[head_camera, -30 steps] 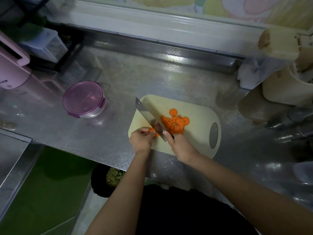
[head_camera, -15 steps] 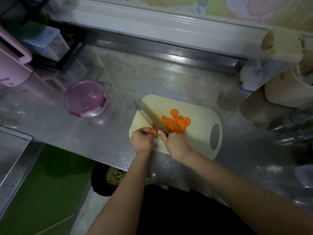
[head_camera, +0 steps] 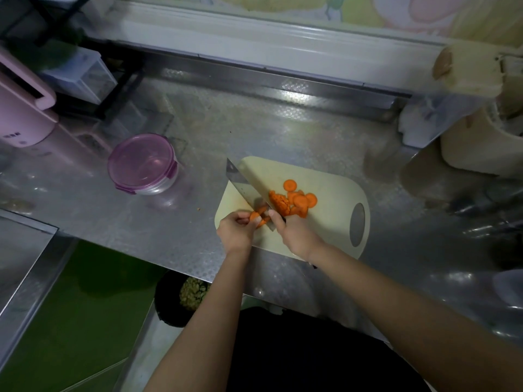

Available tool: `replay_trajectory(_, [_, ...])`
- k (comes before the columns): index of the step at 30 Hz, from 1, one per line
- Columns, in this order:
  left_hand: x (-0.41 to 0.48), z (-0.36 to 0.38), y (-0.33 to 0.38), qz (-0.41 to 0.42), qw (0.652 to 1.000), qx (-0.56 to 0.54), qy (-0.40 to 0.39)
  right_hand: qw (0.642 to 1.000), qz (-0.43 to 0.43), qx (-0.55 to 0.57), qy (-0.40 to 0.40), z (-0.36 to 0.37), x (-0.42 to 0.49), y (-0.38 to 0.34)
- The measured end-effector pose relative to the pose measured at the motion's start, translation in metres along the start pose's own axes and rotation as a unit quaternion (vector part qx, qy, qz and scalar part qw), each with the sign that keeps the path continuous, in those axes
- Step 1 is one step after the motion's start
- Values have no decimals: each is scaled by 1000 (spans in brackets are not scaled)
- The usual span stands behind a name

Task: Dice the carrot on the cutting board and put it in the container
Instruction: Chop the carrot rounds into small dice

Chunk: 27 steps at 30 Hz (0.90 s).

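Note:
A cream cutting board [head_camera: 334,176] lies on the steel counter. On it sits a pile of orange carrot slices [head_camera: 297,200]. My left hand [head_camera: 236,229] pinches a small carrot stub [head_camera: 256,215] at the board's near left edge. My right hand [head_camera: 297,236] grips the handle of a cleaver [head_camera: 246,182], whose blade stands just right of the stub, between it and the slices. A round clear container with a purple lid [head_camera: 141,164] stands to the left of the board, lid on.
A pink appliance [head_camera: 19,114] and clear plastic drawers [head_camera: 82,77] stand at the back left. Cream-coloured containers [head_camera: 475,137] crowd the back right. A black bin with scraps [head_camera: 184,295] sits below the counter's front edge [head_camera: 169,267].
The cleaver blade dropped onto the stub half a second ago and now stands raised again. More carrot shows at my left fingertips.

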<state>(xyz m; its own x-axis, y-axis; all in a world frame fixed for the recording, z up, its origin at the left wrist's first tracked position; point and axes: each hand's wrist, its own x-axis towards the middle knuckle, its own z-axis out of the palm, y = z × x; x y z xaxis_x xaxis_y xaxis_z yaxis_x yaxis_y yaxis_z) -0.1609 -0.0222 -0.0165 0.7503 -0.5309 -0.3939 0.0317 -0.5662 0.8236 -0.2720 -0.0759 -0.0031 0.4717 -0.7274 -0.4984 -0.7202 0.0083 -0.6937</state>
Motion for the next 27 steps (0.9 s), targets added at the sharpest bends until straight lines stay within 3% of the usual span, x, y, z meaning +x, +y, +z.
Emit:
replay_trajectory(6, [0, -2, -2, -17, 999, 26, 18, 1000, -8, 15, -1, -1, 0, 0])
replay_trajectory(14, [0, 0, 3, -46, 998, 32, 20, 990, -43, 131, 20, -2, -9, 11])
replay_trajectory(27, [3, 0, 3, -79, 996, 24, 15, 999, -42, 17, 7, 5, -19, 4])
